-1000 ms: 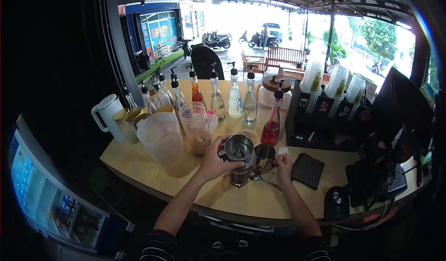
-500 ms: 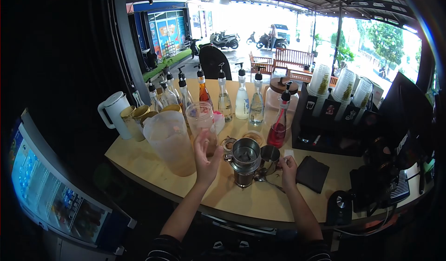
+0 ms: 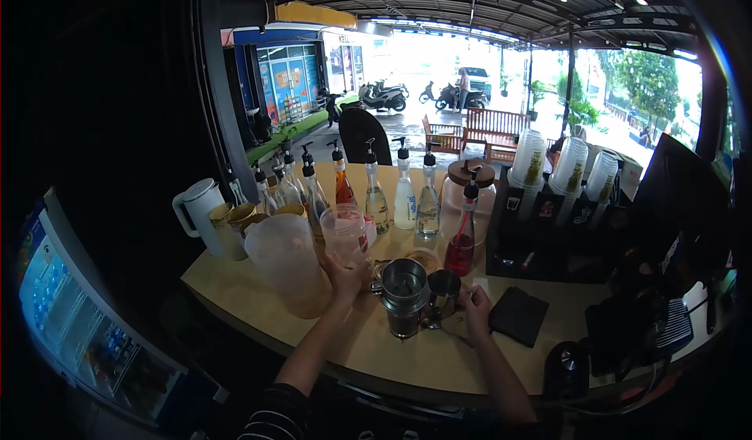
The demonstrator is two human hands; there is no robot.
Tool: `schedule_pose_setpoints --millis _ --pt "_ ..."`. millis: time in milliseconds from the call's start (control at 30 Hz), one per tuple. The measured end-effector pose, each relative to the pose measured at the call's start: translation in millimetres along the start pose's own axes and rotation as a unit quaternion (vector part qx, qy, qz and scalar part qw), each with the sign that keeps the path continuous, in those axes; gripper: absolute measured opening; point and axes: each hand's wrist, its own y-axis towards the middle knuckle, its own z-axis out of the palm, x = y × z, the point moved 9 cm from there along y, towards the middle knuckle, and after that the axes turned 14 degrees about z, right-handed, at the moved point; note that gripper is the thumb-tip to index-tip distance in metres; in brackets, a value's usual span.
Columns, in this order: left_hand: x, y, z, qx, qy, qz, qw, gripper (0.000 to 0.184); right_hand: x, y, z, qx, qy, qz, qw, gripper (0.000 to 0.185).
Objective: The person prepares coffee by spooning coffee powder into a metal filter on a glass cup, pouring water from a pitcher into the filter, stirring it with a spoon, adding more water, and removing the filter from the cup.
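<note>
My left hand (image 3: 346, 278) is wrapped round the lower part of a clear plastic jar (image 3: 342, 229), which stands upright on the counter. My right hand (image 3: 476, 311) is closed at the handle side of a small metal pitcher (image 3: 444, 285); its fingertips are partly hidden. Between the hands, a metal drip coffee filter (image 3: 405, 283) sits on top of a metal-looking cup (image 3: 403, 324). A spoon lies close to the pitcher, mostly hidden. Behind the filter is a round wooden-coloured lid (image 3: 424, 259).
A frosted pitcher (image 3: 286, 264) stands left of the jar, with a white jug (image 3: 202, 213) beyond. Several pump bottles (image 3: 374, 199) line the back, and a red syrup bottle (image 3: 460, 250) stands nearer. At right are a dark cloth (image 3: 518, 315) and a cup rack (image 3: 540, 240).
My left hand has lowered from a raised, spread pose and closed round the jar's lower part. My right hand stays by the metal pitcher. The whole view has tilted upward.
</note>
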Motion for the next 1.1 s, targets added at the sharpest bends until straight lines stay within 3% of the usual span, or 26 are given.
schedule_pose_setpoints --millis 100,200,333,400,467,533,600,633,667,733,800,867,933,1000,1033,1100 --pt "-98 -20 -28 0.039 -0.031 -0.047 0.998 0.101 -2 1 1 0.007 0.003 -0.012 1.000 0.018" --pt "-72 -52 -37 0.077 -0.063 -0.116 0.988 0.099 -5 1 2 0.008 -0.026 -0.029 0.999 0.019" --pt "-104 -70 -73 0.055 -0.059 -0.071 0.994 0.098 -19 9 0 0.012 -0.064 -0.055 0.996 0.020" --pt "-133 -80 -91 0.040 -0.187 -0.066 0.979 0.098 -25 14 -2 0.010 -0.067 -0.046 0.997 0.014" --pt "-144 -90 -117 0.021 -0.241 -0.060 0.969 0.098 4 1 -14 -0.114 -0.089 -0.099 0.984 0.015" --pt "-155 -87 -150 -0.007 -0.287 -0.046 0.957 0.097 89 -40 10 -0.130 -0.166 -0.277 0.937 0.023" --pt "-182 -76 -187 0.087 -0.061 0.048 0.993 0.094 162 -86 70 0.009 -0.166 -0.367 0.915 0.017" --pt "-197 -68 -204 0.069 -0.037 0.083 0.993 0.091 183 -112 106 0.102 -0.194 -0.367 0.904 0.013" --pt "-196 -65 -221 0.045 0.009 0.145 0.988 0.091 201 -143 144 0.193 -0.218 -0.366 0.884 0.010" --pt "-187 -55 -248 0.012 0.050 0.172 0.984 0.094 219 -208 220 0.364 -0.262 -0.396 0.801 0.008" --pt "-174 -55 -272 -0.025 0.128 0.234 0.963 0.098 209 -244 278 0.457 -0.213 -0.433 0.747 0.010" --pt "-166 -46 -284 -0.026 0.132 0.274 0.952 0.097 171 -249 333 0.515 -0.249 -0.410 0.711 0.011" --pt "-159 -42 -298 -0.051 0.176 0.327 0.927 0.088 124 -253 386 0.524 -0.362 -0.426 0.643 0.014" --pt "-172 -39 -305 -0.059 0.219 0.345 0.911 0.085 94 -265 418 0.502 -0.570 -0.434 0.485 0.013" --pt "-183 -39 -308 -0.063 0.257 0.363 0.894 0.081 90 -265 424 0.506 -0.566 -0.436 0.484 0.013" --pt "-191 -44 -313 -0.068 0.298 0.377 0.874 0.078 80 -282 433 0.405 -0.561 -0.633 0.347 0.016"
